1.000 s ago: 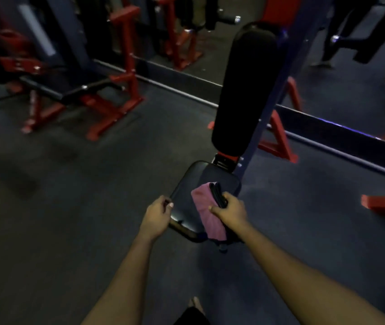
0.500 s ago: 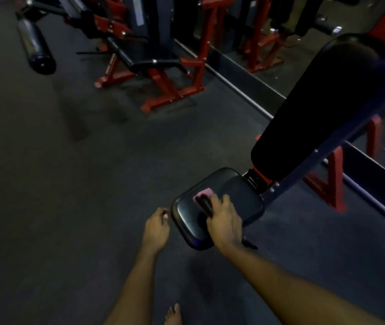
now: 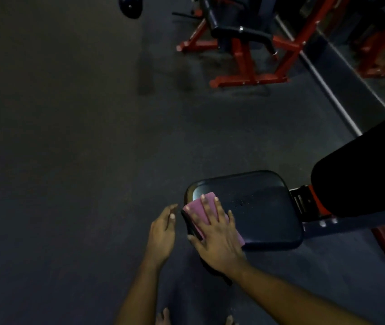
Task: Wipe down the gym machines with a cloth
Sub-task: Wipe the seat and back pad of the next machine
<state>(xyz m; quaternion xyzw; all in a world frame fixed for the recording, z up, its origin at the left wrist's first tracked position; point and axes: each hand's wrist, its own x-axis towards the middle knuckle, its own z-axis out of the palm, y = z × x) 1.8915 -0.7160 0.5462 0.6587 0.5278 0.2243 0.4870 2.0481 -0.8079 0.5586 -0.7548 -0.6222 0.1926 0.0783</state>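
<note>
Wiping step: the right hand (image 3: 217, 233) presses the pink cloth (image 3: 198, 207) flat on the seat (image 3: 264, 207), near-left corner — grip open, fingers spread. The left hand (image 3: 162, 231) hangs loose beside it, holding nothing. Next, probably — slide the cloth right.

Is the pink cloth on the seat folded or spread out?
Folded, it seems: the cloth is a small neat rectangle under the flat right hand, covering only one corner of the seat.
</note>
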